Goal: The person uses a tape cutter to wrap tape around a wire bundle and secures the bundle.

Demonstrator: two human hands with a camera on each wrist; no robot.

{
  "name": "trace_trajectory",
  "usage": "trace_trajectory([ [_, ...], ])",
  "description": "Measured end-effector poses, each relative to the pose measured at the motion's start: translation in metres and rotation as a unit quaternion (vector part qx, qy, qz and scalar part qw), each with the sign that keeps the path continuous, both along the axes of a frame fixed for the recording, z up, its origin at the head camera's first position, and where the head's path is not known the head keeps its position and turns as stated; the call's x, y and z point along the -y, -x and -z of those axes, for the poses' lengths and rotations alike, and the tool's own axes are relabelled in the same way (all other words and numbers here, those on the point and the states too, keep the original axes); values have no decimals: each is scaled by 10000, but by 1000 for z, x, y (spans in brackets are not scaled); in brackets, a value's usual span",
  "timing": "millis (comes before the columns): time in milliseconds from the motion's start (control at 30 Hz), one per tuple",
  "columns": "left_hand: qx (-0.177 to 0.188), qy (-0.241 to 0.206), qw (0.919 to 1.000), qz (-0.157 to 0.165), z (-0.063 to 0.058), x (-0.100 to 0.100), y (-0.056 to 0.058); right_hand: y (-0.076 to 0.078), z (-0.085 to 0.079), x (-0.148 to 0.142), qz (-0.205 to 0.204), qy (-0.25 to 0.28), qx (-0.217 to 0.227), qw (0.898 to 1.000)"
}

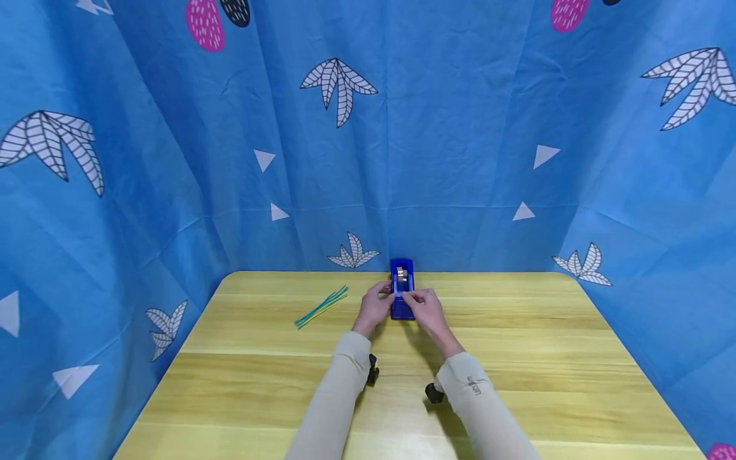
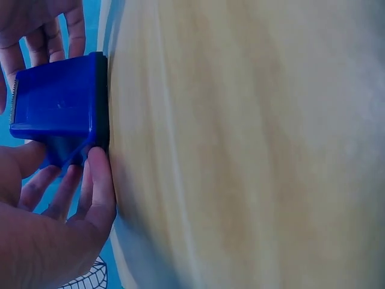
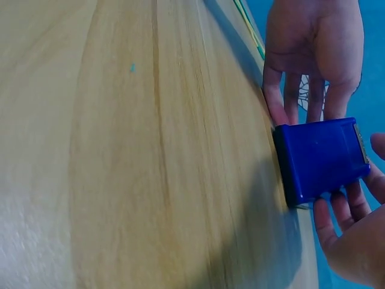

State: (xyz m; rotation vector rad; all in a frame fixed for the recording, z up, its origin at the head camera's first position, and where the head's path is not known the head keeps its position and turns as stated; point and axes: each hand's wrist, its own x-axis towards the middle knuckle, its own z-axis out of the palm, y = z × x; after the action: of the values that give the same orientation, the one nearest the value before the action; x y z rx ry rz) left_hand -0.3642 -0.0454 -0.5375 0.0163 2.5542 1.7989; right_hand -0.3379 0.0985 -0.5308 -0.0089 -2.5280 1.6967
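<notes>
A blue tape dispenser (image 1: pixel 403 310) with a dark base stands on the table near its back edge. Its toothed cutter (image 2: pixel 14 102) shows along the top front edge, and a roll of tape sits in the well behind. My left hand (image 1: pixel 375 308) holds the dispenser's left side, fingers along the wall and thumb bent toward the top by the cutter. From the other side, my right hand (image 1: pixel 427 312) holds it in much the same way, its thumb (image 3: pixel 378 144) close to the cutter. The two thumbs are near each other over the front part.
Several thin blue-green and yellow strips (image 1: pixel 322 307) lie in a loose bundle left of the dispenser. A blue patterned curtain (image 1: pixel 448 160) hangs right behind the wooden table (image 1: pixel 517 370) and along both sides. Black wrist cameras (image 1: pixel 435 393) sit under the cuffs.
</notes>
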Motion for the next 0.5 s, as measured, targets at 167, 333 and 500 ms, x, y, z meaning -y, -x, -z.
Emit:
trace_trajectory([
  [167, 50, 96, 9999, -107, -5, -1, -3, 1, 1, 0, -14, -6, 74, 10000],
  [333, 27, 250, 9996, -128, -7, -3, -4, 1, 1, 0, -13, -14, -92, 10000],
  [500, 25, 361, 9992, -175, -7, -4, -6, -2, 0, 1, -6, -147, -347, 9993],
])
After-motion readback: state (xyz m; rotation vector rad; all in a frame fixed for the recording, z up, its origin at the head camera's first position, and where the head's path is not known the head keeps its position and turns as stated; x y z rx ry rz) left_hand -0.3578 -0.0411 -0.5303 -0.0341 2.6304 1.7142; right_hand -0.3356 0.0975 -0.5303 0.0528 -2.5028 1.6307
